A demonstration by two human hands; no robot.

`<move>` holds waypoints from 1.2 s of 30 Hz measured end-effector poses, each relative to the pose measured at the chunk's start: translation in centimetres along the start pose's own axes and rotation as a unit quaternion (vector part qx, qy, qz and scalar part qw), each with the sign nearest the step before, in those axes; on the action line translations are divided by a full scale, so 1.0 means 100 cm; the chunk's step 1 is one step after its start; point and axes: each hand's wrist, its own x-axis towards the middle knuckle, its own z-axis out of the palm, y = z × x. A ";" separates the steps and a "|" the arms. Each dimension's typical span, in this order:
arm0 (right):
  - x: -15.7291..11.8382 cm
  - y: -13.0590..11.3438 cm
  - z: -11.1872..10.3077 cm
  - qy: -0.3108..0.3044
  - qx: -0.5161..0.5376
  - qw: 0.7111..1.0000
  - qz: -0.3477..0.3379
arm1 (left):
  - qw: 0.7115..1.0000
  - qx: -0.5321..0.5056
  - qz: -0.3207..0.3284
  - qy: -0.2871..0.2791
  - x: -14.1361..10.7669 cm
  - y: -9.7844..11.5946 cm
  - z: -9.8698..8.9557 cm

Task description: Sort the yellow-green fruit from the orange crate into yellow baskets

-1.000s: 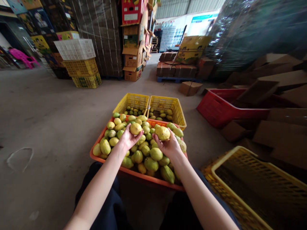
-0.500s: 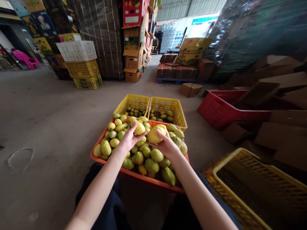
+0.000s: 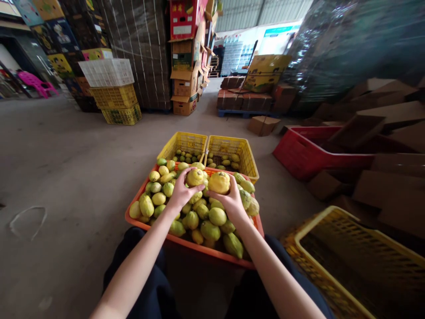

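My left hand (image 3: 183, 189) is closed round a yellow lemon (image 3: 195, 177), fingers over its far side and thumb beneath. A larger yellow lemon (image 3: 219, 183) sits in my right hand (image 3: 230, 198), gripped between thumb and fingers. The two lemons are side by side, a small gap between them, above an orange-red crate (image 3: 212, 254). That crate is heaped with green and yellow lemons (image 3: 217, 216) of several sizes. My forearms hide part of the heap.
Behind the crate stand a left yellow crate (image 3: 181, 137) and a right yellow crate (image 3: 250, 159), both with fruit low inside. Another yellow crate (image 3: 327, 261) is at my right, a red crate (image 3: 292, 155) beyond it. Cardboard boxes (image 3: 395, 184) lie piled at the right.
Both hands have turned the lemons, so that their ends now face me. The thumbs have swung down beneath the fruit, and the lemons remain held above the heap.
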 end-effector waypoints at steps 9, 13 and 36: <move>-0.006 -0.009 0.009 0.048 -0.175 0.973 -0.141 | 0.998 -0.014 0.048 -0.040 -0.001 -0.007 -0.001; -0.008 -0.009 0.011 0.048 -0.151 0.975 -0.155 | 0.997 0.000 0.067 -0.046 -0.001 -0.008 -0.002; -0.009 -0.009 0.007 0.068 -0.158 0.972 -0.160 | 0.979 -0.166 -0.120 -0.019 -0.008 -0.003 0.012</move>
